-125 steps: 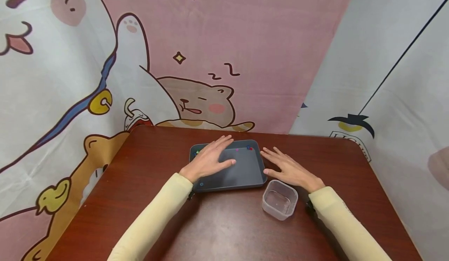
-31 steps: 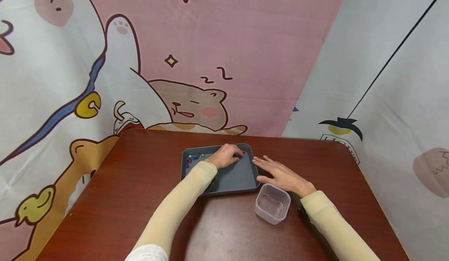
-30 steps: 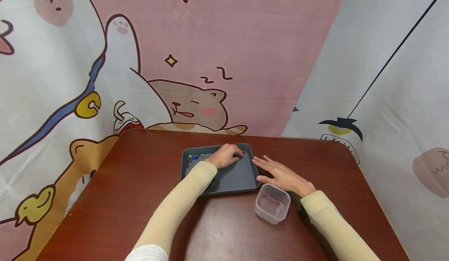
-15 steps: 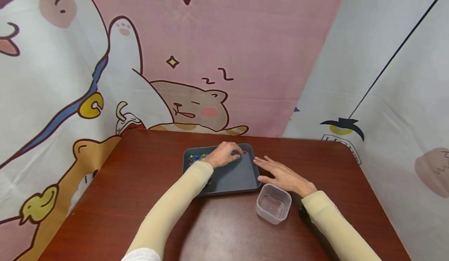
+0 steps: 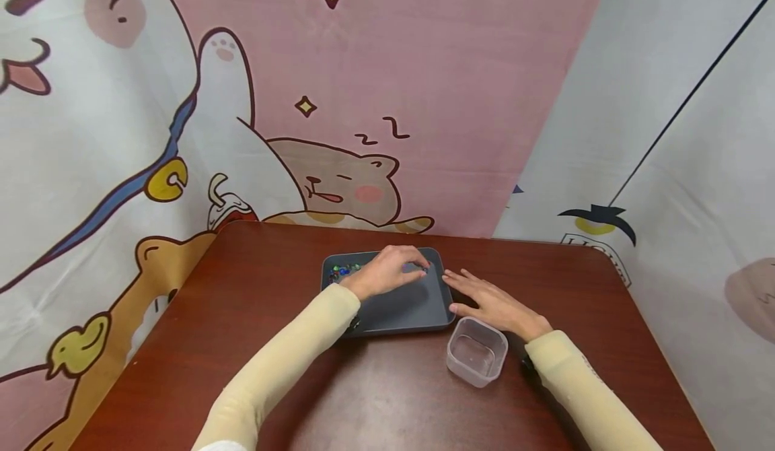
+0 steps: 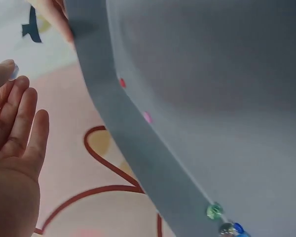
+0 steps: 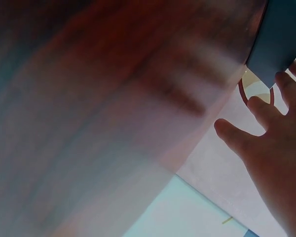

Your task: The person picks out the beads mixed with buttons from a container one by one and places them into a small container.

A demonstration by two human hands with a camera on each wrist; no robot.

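Observation:
My left hand (image 5: 387, 272) is over the grey tray (image 5: 418, 313), near its far right corner. In the left wrist view it pinches a small clear bluish marble (image 6: 14, 73) between thumb and index finger; the other fingers are loosely extended. Along the tray's inner edge lie a red bead (image 6: 122, 83) and a pink bead (image 6: 148, 117). Green and blue marbles (image 5: 343, 272) cluster at the tray's far left, partly behind the left hand. My right hand (image 5: 493, 303), fingers spread, has its fingertips right at the tray's right rim.
A clear square plastic container (image 5: 477, 353) stands on the brown wooden table (image 5: 375, 397), in front of the right hand and close to the tray's near right corner. A cartoon-printed cloth (image 5: 460, 101) hangs behind and beside the table.
My left hand, earlier spread over the tray, reached down at the far right marbles, then rose slightly with a marble pinched. The right hand has stayed at the tray's rim.

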